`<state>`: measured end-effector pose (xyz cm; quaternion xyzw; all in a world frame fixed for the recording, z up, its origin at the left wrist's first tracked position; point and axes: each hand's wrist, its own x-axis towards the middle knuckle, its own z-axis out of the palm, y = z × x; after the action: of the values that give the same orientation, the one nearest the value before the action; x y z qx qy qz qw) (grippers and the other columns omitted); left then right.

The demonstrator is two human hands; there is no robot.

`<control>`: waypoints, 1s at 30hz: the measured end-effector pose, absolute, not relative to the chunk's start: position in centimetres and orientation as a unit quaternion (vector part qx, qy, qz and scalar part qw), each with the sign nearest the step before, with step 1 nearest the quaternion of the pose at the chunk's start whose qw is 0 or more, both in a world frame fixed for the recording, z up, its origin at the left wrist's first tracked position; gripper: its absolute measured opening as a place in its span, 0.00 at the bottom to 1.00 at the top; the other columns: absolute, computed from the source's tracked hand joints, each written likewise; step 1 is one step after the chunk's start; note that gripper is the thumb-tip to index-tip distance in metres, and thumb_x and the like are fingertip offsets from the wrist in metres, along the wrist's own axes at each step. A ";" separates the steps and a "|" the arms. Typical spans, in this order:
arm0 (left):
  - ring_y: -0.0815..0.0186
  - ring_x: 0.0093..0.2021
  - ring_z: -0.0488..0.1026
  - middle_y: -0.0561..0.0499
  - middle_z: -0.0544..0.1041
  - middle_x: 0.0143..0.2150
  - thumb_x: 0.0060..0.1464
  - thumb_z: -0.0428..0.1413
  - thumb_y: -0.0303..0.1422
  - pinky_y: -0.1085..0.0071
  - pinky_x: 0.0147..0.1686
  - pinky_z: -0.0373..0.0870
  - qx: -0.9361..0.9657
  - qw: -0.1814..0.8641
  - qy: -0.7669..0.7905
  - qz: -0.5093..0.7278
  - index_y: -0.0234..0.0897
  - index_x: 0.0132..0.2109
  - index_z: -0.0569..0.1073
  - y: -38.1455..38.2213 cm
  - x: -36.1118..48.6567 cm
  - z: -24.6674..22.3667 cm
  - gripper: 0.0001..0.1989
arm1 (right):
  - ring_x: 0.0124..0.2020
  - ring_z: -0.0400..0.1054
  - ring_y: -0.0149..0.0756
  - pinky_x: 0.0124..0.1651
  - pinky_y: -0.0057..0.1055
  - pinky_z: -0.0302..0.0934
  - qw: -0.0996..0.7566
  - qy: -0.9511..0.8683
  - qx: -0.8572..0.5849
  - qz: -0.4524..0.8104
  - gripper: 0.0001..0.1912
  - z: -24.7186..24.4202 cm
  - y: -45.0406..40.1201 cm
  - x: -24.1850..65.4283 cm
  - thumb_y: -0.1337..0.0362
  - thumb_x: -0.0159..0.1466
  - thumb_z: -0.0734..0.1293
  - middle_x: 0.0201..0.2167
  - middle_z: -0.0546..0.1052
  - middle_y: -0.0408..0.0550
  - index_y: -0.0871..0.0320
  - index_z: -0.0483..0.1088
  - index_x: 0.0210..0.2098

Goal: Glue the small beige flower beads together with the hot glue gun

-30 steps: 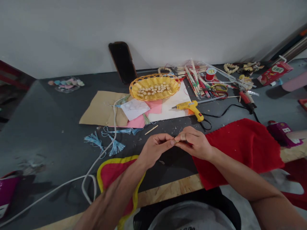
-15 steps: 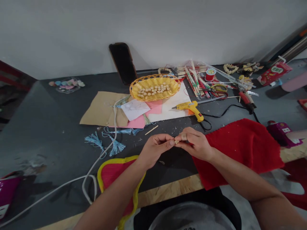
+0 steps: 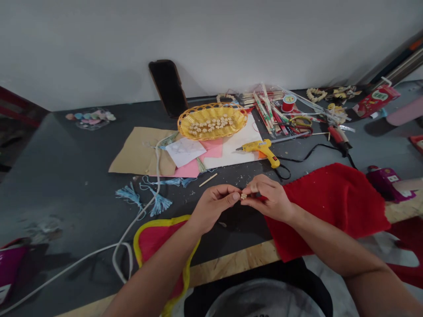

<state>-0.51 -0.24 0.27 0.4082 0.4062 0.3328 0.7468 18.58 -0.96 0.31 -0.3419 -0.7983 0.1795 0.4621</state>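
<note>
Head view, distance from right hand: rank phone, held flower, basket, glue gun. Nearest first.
1. Held flower: at the fingertips of the right hand.
2. Glue gun: just beyond the hand.
3. Basket: farther back, to the left.
4. Phone: farthest, behind the basket's left end.
</note>
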 end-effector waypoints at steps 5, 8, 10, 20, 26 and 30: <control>0.73 0.26 0.63 0.54 0.73 0.25 0.44 0.68 0.40 0.75 0.30 0.58 0.411 0.750 0.404 0.326 0.33 0.30 0.78 -0.2 -0.5 0.4 0.14 | 0.33 0.73 0.33 0.38 0.31 0.67 0.455 -0.807 -0.339 0.163 0.08 0.1 -0.9 18.6 0.60 0.62 0.71 0.29 0.79 0.45 0.55 0.71 0.36; 0.73 0.26 0.63 0.54 0.72 0.24 0.44 0.67 0.41 0.75 0.29 0.57 0.415 0.749 0.403 0.323 0.33 0.28 0.77 -0.2 -0.4 0.5 0.15 | 0.34 0.74 0.34 0.38 0.31 0.68 0.455 -0.811 -0.336 0.150 0.08 0.0 -0.8 18.6 0.60 0.62 0.71 0.30 0.79 0.46 0.55 0.71 0.39; 0.73 0.26 0.62 0.54 0.72 0.24 0.45 0.67 0.42 0.75 0.29 0.57 0.420 0.748 0.401 0.322 0.33 0.28 0.77 -0.2 -0.4 0.6 0.15 | 0.34 0.74 0.34 0.38 0.31 0.68 0.460 -0.812 -0.328 0.146 0.07 0.0 -0.8 18.6 0.61 0.62 0.70 0.31 0.79 0.46 0.55 0.71 0.39; 0.73 0.27 0.62 0.55 0.71 0.24 0.45 0.67 0.43 0.75 0.30 0.58 0.424 0.745 0.405 0.318 0.33 0.27 0.77 -0.3 -0.2 0.7 0.15 | 0.33 0.74 0.33 0.37 0.29 0.67 0.468 -0.808 -0.314 0.172 0.05 0.2 -0.8 18.5 0.64 0.62 0.70 0.30 0.79 0.46 0.57 0.71 0.36; 0.74 0.26 0.62 0.55 0.71 0.24 0.46 0.66 0.40 0.77 0.30 0.57 0.417 0.759 0.385 0.320 0.33 0.28 0.78 -0.2 -0.4 0.3 0.13 | 0.33 0.73 0.32 0.37 0.29 0.67 0.468 -0.809 -0.312 0.172 0.05 0.0 -0.8 18.5 0.64 0.63 0.70 0.30 0.79 0.46 0.57 0.70 0.36; 0.74 0.27 0.63 0.54 0.72 0.26 0.45 0.68 0.38 0.77 0.30 0.58 0.405 0.768 0.379 0.321 0.32 0.30 0.78 -0.2 -0.6 0.1 0.12 | 0.33 0.73 0.32 0.36 0.28 0.67 0.476 -0.796 -0.327 0.182 0.06 0.2 -0.9 18.5 0.63 0.62 0.71 0.29 0.78 0.46 0.57 0.70 0.35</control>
<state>-0.58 -0.23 0.11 0.4049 0.3789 0.3213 0.7676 18.51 -0.89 0.20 -0.3274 -0.7955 0.1816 0.4764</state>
